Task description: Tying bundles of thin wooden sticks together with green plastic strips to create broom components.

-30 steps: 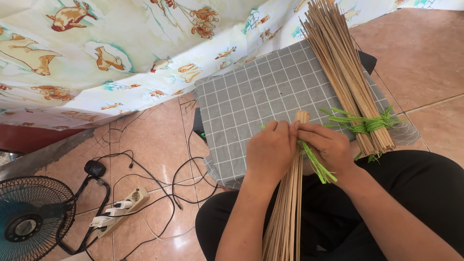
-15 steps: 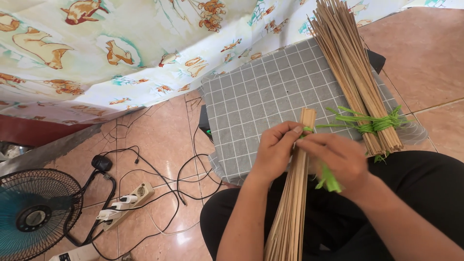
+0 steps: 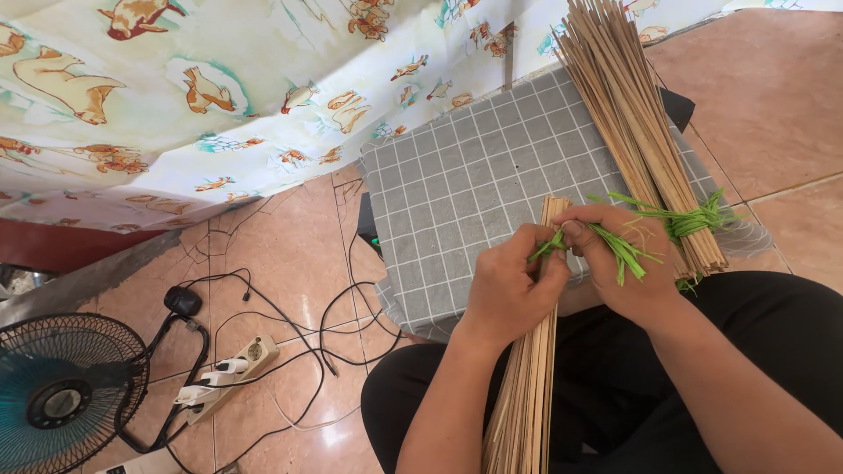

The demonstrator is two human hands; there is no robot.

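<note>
My left hand (image 3: 512, 285) is closed around a bundle of thin tan sticks (image 3: 527, 404) that runs from my lap up to the grey checked cloth (image 3: 457, 193). My right hand (image 3: 628, 259) pinches a green string (image 3: 615, 244) at the top end of that bundle, beside my left fingers. A second, larger stick bundle (image 3: 628, 114) lies on the cloth to the right, bound near its lower end with green string (image 3: 689, 221).
A patterned fabric (image 3: 219, 96) hangs at the back left. On the tiled floor at left sit a fan (image 3: 61, 386), a power strip (image 3: 230, 373) with plugs and black cables (image 3: 290, 325). My legs in black trousers (image 3: 632, 386) fill the lower right.
The view has shifted slightly. My right hand has moved the green string from below the bundle's end up to its top, next to my left fingers.
</note>
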